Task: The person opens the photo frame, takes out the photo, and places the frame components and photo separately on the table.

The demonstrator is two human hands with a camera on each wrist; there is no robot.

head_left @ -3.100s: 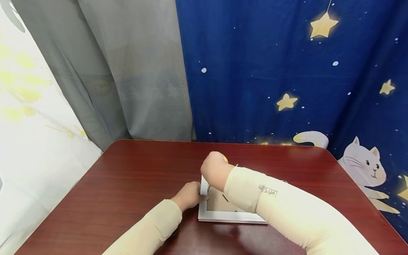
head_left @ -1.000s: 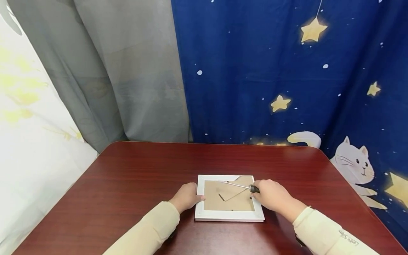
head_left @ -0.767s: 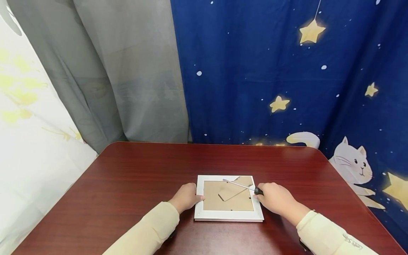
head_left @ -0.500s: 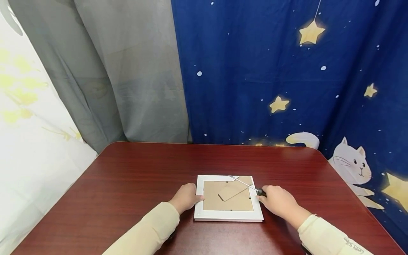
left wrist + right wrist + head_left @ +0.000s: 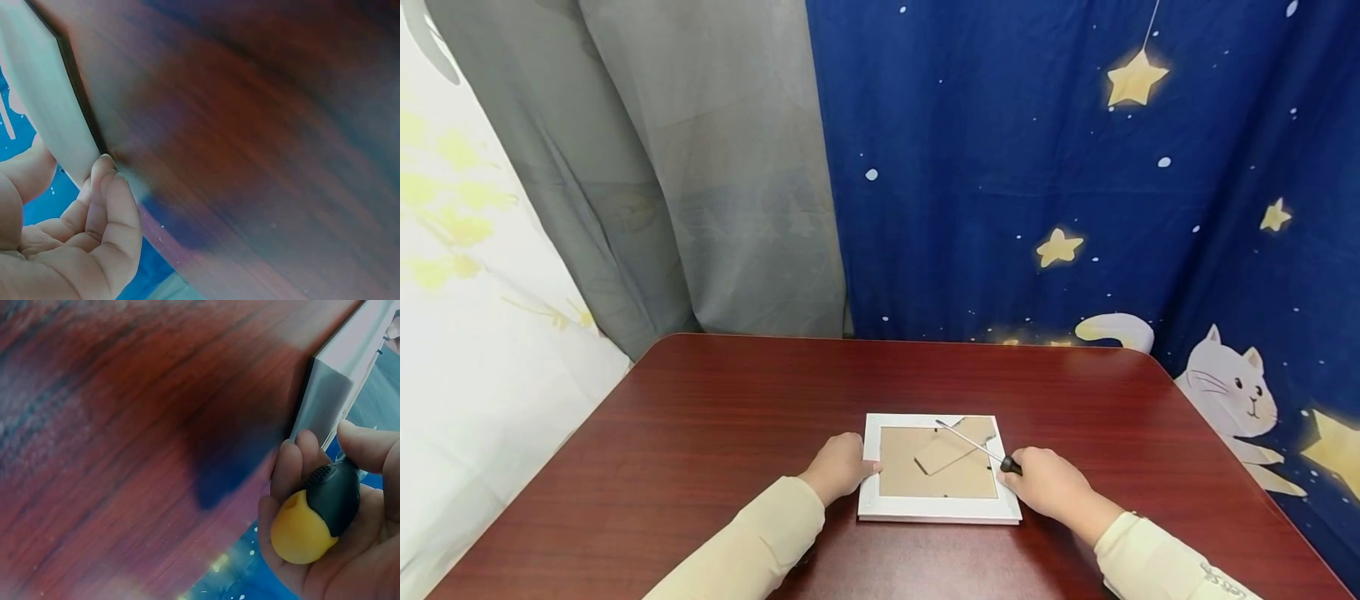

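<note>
A white picture frame (image 5: 940, 510) lies on its front, its brown backing board (image 5: 955, 487) and slanted cardboard stand (image 5: 951, 450) facing up. My left hand (image 5: 838, 467) grips its left edge, thumb on the border; the left wrist view shows the curled fingers (image 5: 115, 219) at the frame's side (image 5: 50, 94). My right hand (image 5: 1048, 482) holds a screwdriver (image 5: 973, 444) at the frame's right edge. Its metal shaft slants over the backing towards the top border. In the right wrist view the black and yellow handle (image 5: 319, 506) lies in the palm, with fingertips against the frame's side (image 5: 325, 394).
The dark red wooden table (image 5: 737, 400) extends around the frame. Behind it hang a grey curtain (image 5: 737, 208) and a blue curtain (image 5: 970, 208) with stars and a cat. A white cloth (image 5: 497, 375) hangs at the left.
My right hand, earlier crossed over the frame's upper left corner, is now at its right edge with the screwdriver. Lately the screwdriver's handle has dropped slightly nearer. My left hand keeps its grip.
</note>
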